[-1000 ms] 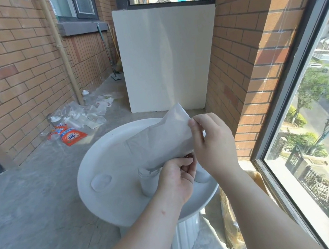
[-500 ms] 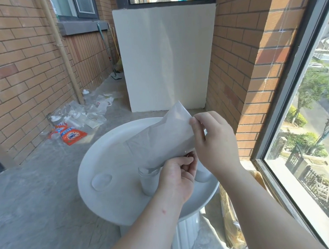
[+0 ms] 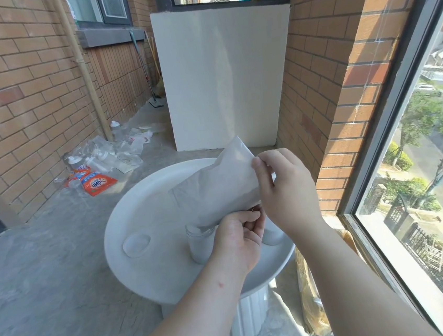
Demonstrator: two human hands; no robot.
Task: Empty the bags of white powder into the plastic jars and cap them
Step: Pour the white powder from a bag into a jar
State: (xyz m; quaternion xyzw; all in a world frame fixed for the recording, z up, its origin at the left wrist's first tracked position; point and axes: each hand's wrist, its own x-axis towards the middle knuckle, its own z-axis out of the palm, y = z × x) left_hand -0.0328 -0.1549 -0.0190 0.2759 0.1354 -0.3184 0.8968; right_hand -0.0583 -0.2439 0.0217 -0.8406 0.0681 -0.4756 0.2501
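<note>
A clear bag of white powder [image 3: 217, 190] is tilted with its lower end over the mouth of an open plastic jar [image 3: 199, 242] on the round white table [image 3: 142, 203]. My left hand [image 3: 238, 237] pinches the bag's lower end at the jar's rim. My right hand [image 3: 285, 188] pinches the bag's raised right edge. A second jar [image 3: 272, 235] stands behind my hands, mostly hidden. A clear lid [image 3: 136, 243] lies flat on the table to the left.
The table stands on a white pedestal [image 3: 254, 320] beside a brick wall and a window [image 3: 418, 174] on the right. Empty bags, bottles and an orange packet [image 3: 97, 183] litter the floor at the left wall. A yellowish bag [image 3: 311, 295] sits below the table's right side.
The bag's upper end has risen a little with my right hand. The left hand and the jar have stayed in place.
</note>
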